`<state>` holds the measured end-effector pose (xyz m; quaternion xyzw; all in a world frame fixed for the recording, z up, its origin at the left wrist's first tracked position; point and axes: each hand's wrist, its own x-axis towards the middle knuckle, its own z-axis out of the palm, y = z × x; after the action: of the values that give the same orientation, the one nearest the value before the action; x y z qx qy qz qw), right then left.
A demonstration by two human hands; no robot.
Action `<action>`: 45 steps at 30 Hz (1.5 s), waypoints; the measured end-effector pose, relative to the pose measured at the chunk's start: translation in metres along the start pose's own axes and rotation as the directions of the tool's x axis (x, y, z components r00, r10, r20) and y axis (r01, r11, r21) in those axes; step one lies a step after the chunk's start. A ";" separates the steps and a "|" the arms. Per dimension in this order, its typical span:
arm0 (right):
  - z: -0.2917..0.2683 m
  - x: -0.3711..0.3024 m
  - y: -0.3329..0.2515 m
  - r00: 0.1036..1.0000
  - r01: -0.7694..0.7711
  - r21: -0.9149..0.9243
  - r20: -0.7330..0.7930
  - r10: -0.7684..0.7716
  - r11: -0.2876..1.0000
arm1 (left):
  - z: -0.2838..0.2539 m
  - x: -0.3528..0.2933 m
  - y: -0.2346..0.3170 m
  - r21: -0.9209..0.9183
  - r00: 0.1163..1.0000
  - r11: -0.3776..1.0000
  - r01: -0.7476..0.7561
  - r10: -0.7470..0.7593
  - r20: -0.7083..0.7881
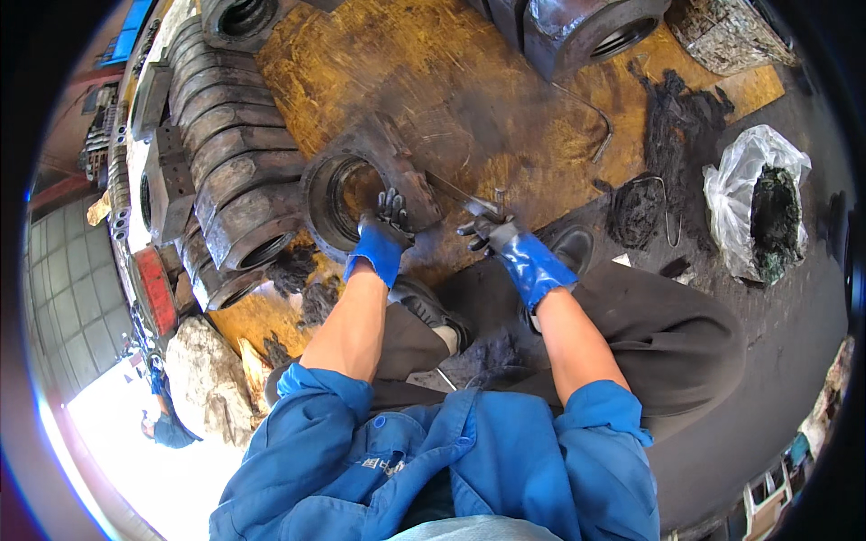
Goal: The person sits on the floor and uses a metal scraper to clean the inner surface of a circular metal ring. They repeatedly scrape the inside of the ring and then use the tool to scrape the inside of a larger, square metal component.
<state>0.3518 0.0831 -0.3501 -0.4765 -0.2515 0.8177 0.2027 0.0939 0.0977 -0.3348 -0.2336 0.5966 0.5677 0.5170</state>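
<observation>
A heavy dark metal block with a round bore (347, 194) lies on a greasy wooden board (469, 81) in front of me. My left hand (386, 230), in a blue glove blackened with grease, rests on the block's near edge beside the bore. My right hand (501, 236), gloved the same way, is closed around a thin metal tool (469, 194) whose tip points toward the block. Both forearms are bare below rolled blue sleeves.
A row of similar bored metal blocks (239, 171) is stacked at the left. Another large block (586, 32) stands at the top. A clear plastic bag of black greasy waste (762, 212) sits at the right, with grease lumps (672, 113) nearby. My black shoes (573, 248) rest on the floor.
</observation>
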 end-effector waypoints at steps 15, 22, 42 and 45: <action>-0.021 0.021 0.056 0.972 0.160 0.189 0.143 -0.188 0.969 | 0.003 -0.002 0.004 0.042 0.996 0.999 0.023 -0.019 -0.085; -0.003 0.007 -0.017 0.940 0.324 -0.512 0.081 -0.331 0.795 | 0.005 0.001 0.003 0.043 0.996 0.998 0.037 -0.034 -0.080; 0.039 0.032 -0.114 0.994 -0.095 -0.451 0.001 0.107 0.887 | 0.005 -0.001 0.005 0.060 0.997 0.998 0.018 -0.014 -0.074; 0.038 0.024 -0.126 0.987 -0.138 -0.462 0.007 0.159 0.876 | 0.004 -0.006 0.001 0.056 0.995 0.998 0.012 -0.006 -0.099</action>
<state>0.3188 0.1883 -0.2747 -0.5104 -0.4053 0.7583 0.0152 0.0969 0.0999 -0.3289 -0.2491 0.6363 0.5360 0.4958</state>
